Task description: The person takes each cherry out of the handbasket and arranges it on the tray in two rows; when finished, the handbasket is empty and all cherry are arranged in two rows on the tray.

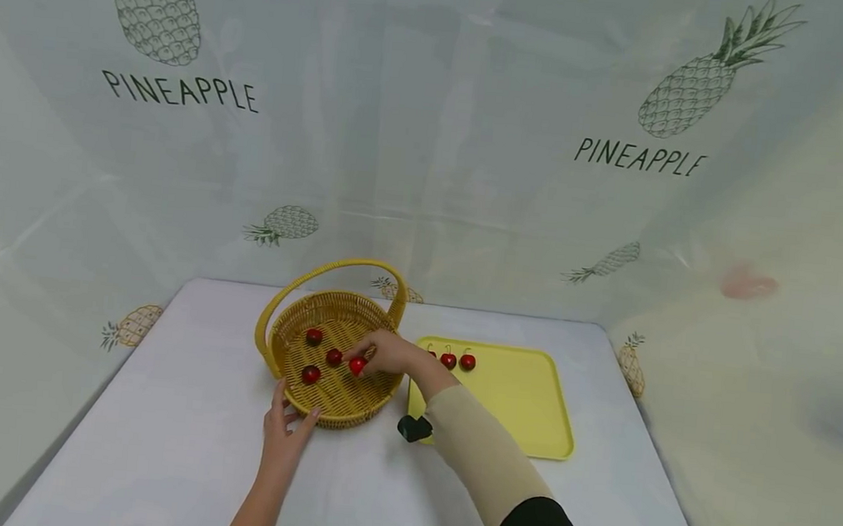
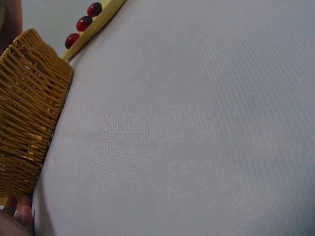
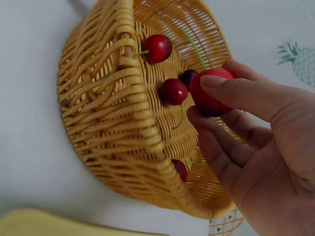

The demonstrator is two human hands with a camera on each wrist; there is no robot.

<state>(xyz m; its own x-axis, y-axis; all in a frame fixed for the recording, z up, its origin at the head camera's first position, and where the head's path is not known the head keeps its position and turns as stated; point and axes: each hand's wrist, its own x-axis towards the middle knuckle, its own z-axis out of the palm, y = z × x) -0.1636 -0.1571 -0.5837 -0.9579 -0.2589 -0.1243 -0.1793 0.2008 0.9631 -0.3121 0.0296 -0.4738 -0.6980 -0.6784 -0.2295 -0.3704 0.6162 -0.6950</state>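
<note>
My right hand [image 1: 387, 352] pinches a red cherry [image 3: 209, 96] with a green stem between thumb and fingers, above the inside of a woven basket [image 1: 332, 420]. Several dark red cherries [image 3: 173, 92] lie apart on the basket's floor. At the near left side of the basket, my left hand [image 1: 288, 433] touches the outer wall, thumb and fingers spread apart. In the left wrist view only its fingertips [image 2: 25, 211] show, low against the wicker.
Right of the basket lies a yellow tray [image 1: 511, 400], partly hidden by my right forearm. Three cherries [image 1: 467, 361] sit in a row near its far left corner. An arched handle [image 1: 331, 267] rises over the basket's far side. Behind the white table [image 1: 172, 442] hangs a pineapple-print sheet.
</note>
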